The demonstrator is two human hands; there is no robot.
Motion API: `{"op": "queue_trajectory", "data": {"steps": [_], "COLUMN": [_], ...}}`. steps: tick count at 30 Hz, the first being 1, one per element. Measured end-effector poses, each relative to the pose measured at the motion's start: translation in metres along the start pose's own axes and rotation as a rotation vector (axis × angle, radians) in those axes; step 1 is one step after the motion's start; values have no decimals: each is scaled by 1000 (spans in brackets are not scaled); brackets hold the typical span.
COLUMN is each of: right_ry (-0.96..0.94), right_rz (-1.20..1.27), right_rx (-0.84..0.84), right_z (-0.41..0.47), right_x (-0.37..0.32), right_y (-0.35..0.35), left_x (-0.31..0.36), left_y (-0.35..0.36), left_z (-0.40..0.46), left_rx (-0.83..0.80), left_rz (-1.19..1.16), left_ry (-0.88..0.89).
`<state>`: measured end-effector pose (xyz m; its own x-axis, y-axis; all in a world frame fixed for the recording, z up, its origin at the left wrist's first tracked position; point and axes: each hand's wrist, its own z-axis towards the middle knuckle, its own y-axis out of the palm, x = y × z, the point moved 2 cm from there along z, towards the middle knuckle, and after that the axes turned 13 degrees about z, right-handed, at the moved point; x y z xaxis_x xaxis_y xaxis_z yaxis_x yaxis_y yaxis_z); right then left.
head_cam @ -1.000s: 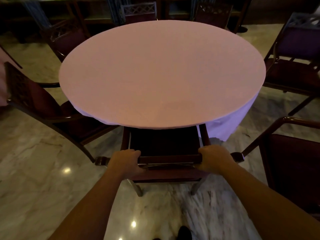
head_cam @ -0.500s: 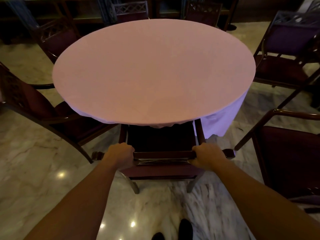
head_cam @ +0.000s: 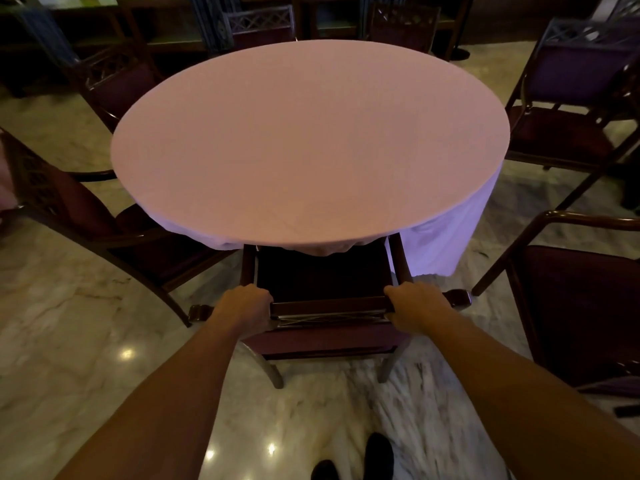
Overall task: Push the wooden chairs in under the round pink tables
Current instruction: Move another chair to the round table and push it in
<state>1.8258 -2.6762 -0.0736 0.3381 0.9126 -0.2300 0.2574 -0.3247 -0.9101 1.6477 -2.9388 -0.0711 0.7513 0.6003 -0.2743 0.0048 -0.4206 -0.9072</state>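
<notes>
Looking down from my head, I see my left hand [head_cam: 244,308] and my right hand [head_cam: 417,306] on the top rail of a wooden chair [head_cam: 329,282] right in front of me. My fingers are curled round the rail, one hand at each end, so both hands hold it tight. The front of the chair seat is under the near edge of the round pink table [head_cam: 308,143]. The back part of the seat sticks out toward me. The pink cloth hangs down and touches the seat at the far end.

To the left there is another chair [head_cam: 86,220], turned a bit, with its seat partly under the table. On the near right an armchair [head_cam: 581,299] stands apart from the table. On the far right a chair with a purple back [head_cam: 571,98] stands out from the table too. More chairs sit on the far side. The marble floor [head_cam: 69,341] is shiny, and my two dark shoes [head_cam: 379,452] show at the bottom.
</notes>
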Motion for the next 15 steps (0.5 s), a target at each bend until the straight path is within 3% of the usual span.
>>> {"op": "queue_trajectory", "data": {"steps": [15], "right_ry": [20], "right_rz": [14], "right_rx": [78], "right_z": [12], "right_x": [-5], "right_y": [2], "left_x": [-12], "left_y": [-4], "left_z": [10], "left_rx": [31], "left_rz": [-13], "left_ry": [-14]}}
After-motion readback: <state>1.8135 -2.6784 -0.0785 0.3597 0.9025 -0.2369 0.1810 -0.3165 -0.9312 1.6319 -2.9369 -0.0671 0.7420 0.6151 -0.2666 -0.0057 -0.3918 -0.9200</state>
